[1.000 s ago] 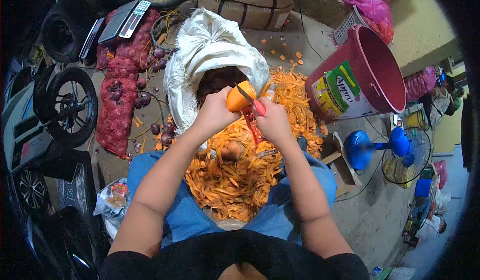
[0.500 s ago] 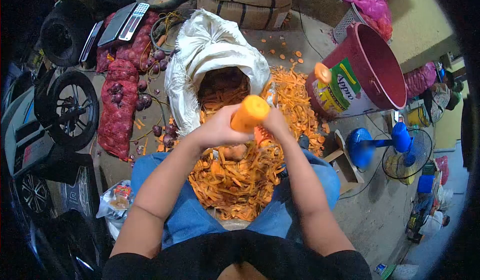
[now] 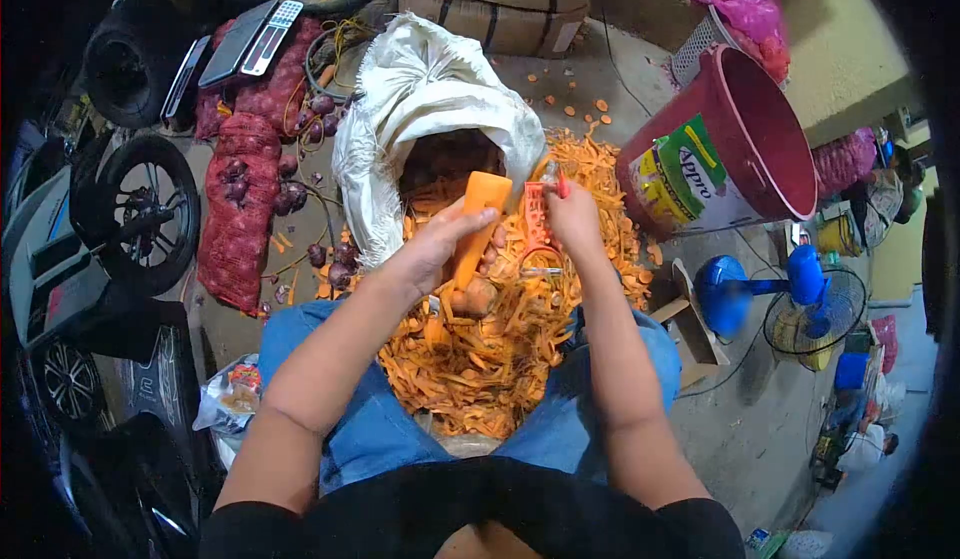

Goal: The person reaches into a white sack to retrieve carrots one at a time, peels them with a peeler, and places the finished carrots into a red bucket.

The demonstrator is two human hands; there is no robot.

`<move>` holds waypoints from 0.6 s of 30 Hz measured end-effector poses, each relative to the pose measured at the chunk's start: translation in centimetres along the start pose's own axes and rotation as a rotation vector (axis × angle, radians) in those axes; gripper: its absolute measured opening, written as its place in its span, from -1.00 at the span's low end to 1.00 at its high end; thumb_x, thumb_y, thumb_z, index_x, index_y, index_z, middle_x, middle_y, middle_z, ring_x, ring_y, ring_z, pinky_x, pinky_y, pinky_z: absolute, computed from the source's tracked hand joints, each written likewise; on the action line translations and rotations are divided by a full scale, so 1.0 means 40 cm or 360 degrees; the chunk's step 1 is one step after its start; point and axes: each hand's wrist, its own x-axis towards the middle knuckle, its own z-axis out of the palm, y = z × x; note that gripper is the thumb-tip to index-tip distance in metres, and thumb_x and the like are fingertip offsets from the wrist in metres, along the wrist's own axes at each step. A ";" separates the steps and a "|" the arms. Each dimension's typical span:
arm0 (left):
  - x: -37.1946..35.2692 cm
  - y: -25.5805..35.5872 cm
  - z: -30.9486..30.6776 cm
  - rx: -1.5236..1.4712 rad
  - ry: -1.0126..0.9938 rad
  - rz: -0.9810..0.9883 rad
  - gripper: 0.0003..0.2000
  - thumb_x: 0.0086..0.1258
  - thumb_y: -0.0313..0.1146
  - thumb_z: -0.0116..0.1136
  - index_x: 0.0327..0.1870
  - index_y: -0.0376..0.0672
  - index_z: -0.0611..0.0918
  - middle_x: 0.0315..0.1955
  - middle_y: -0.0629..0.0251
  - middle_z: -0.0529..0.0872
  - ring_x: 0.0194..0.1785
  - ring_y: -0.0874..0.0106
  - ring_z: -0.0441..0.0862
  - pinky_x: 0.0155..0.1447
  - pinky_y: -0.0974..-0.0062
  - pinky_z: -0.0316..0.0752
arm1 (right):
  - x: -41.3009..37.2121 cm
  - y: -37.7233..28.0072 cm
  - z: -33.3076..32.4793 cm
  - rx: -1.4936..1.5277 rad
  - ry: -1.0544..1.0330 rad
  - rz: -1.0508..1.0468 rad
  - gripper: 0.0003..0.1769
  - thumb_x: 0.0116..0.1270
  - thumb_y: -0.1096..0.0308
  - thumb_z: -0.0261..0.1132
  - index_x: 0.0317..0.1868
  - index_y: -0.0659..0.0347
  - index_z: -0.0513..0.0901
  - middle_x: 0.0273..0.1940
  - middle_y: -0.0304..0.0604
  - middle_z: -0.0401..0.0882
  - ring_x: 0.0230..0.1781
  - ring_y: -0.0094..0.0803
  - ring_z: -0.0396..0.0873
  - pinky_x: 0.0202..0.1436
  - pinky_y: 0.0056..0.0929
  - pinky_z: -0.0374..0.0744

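Observation:
My left hand [image 3: 442, 245] is closed around a peeled carrot [image 3: 484, 199], its blunt end tilted up and away from me. In my right hand [image 3: 572, 221] is a red peeler [image 3: 537, 217] with a perforated handle, held just right of the carrot and apart from it. Beneath both hands, between my knees, lies a thick heap of orange peelings [image 3: 470, 369]. A white woven sack [image 3: 430, 89] gapes open just beyond, with more carrots or peelings in its dark mouth.
A large red bucket [image 3: 735, 129] leans at the right, near a blue fan [image 3: 800, 284]. Red net sacks of onions [image 3: 235, 219] lie at the left, with a scale [image 3: 245, 44] on one. A motorbike wheel [image 3: 150, 214] stands farther left. Boxes [image 3: 500, 14] are behind the white sack.
My hands have moved apart, and the carrot now tilts farther from me. The peeler shows clearly to the right. A carrot piece seen in mid-air before the bucket is gone from there.

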 end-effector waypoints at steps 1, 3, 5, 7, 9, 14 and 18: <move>0.014 -0.011 -0.016 -0.0071 0.0039 -0.0019 -0.69 0.11 -0.25 -0.02 -0.17 -0.19 0.31 -0.54 0.36 0.43 -0.52 0.56 0.39 -0.46 0.61 0.35 | -0.006 -0.009 -0.005 -0.0073 0.0014 -0.0030 -0.78 0.01 0.28 0.06 -0.43 0.27 0.48 -0.49 0.11 0.45 -0.40 -0.03 0.44 -0.35 -0.22 0.38; 0.030 -0.018 -0.032 -0.0143 0.0082 -0.0035 -0.69 0.12 -0.23 -0.03 -0.17 -0.17 0.32 -0.50 0.35 0.46 -0.48 0.53 0.42 -0.40 0.57 0.37 | -0.013 -0.021 -0.005 -0.0146 0.0024 -0.0062 -0.77 0.02 0.27 0.07 -0.42 0.28 0.48 -0.49 0.11 0.45 -0.40 -0.03 0.43 -0.35 -0.22 0.37; 0.037 -0.017 -0.037 -0.0031 0.0210 -0.0034 -0.71 0.12 -0.20 -0.05 -0.20 -0.16 0.35 -0.41 0.33 0.48 -0.41 0.51 0.45 -0.31 0.54 0.39 | -0.021 -0.027 0.002 -0.0282 0.0068 0.0037 -0.76 0.02 0.25 0.08 -0.42 0.27 0.48 -0.47 0.11 0.46 -0.38 -0.03 0.43 -0.34 -0.23 0.38; 0.041 -0.028 -0.024 0.0070 0.0240 0.0156 -0.68 0.13 -0.16 -0.06 -0.20 -0.17 0.36 -0.35 0.30 0.49 -0.34 0.49 0.45 -0.21 0.51 0.37 | -0.026 -0.020 0.012 -0.0213 0.0016 0.0017 -0.76 0.02 0.25 0.08 -0.42 0.27 0.48 -0.47 0.12 0.46 -0.37 -0.03 0.43 -0.33 -0.23 0.38; 0.050 -0.033 -0.015 0.0174 0.0269 0.0355 -0.65 0.13 -0.11 -0.07 -0.20 -0.18 0.37 -0.29 0.26 0.49 -0.27 0.46 0.45 -0.11 0.48 0.35 | -0.014 0.027 0.052 -0.0177 -0.0013 0.0005 -0.74 0.01 0.23 0.09 -0.43 0.28 0.49 -0.47 0.13 0.46 -0.37 -0.03 0.44 -0.31 -0.25 0.39; 0.044 -0.012 -0.018 -0.1151 -0.0216 0.0327 -0.48 0.13 0.10 -0.20 -0.15 -0.22 0.38 -0.11 0.05 0.39 0.00 0.19 0.29 0.15 0.26 0.08 | -0.026 0.042 0.104 0.0084 -0.0122 -0.0006 -0.73 0.03 0.23 0.06 -0.43 0.30 0.49 -0.55 0.08 0.47 -0.44 -0.06 0.46 -0.38 -0.28 0.38; 0.034 -0.021 -0.012 -0.1333 -0.0090 0.0265 -0.56 0.19 0.05 -0.27 -0.24 -0.20 0.42 -0.14 0.08 0.42 -0.06 0.21 0.33 0.09 0.25 0.15 | -0.003 0.025 0.066 0.0403 -0.0054 0.0120 -0.73 0.10 0.25 0.02 -0.48 0.33 0.48 -0.65 -0.06 0.45 -0.59 -0.28 0.45 -0.50 -0.36 0.37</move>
